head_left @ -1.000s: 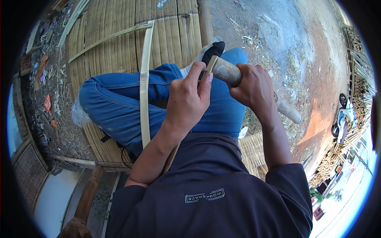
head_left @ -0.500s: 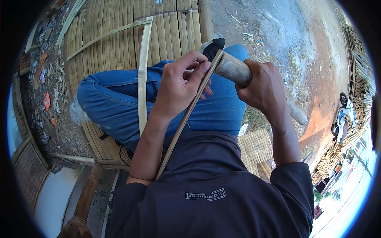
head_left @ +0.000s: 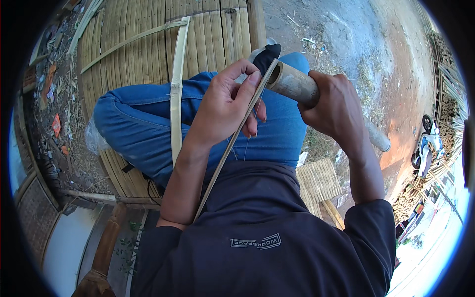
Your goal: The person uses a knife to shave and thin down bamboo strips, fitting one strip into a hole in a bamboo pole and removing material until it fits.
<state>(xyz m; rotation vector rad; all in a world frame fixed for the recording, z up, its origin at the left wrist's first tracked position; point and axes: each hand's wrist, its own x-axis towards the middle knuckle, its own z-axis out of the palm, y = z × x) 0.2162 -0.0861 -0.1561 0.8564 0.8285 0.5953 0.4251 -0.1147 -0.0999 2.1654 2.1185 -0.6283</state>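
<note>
My left hand [head_left: 220,106] is closed, thumb and forefinger pressed at the upper end of a narrow bamboo strip [head_left: 225,153]. Its other fingertips show beyond the strip, which slants down past my waist to my left elbow. A fine thread or fibre hangs beneath these fingers. Wrapped round a thick bamboo tube [head_left: 295,85] is my right hand [head_left: 336,106]. The tube's hollow end lies close against the strip's tip; whether they touch, I cannot tell. The tube's far end pokes out beyond my right wrist.
Another bamboo strip [head_left: 176,104] lies across my jeans, meeting a thinner strip [head_left: 128,39] on the bamboo slat platform [head_left: 208,44]. My shoe [head_left: 265,57] is just beyond the tube. Right are dirt ground, a motorbike [head_left: 429,146] and stacked bamboo [head_left: 443,74].
The right hand and tube have shifted slightly right and down, widening the gap between tube mouth and strip. Fingers of my left hand show lower behind the strip.
</note>
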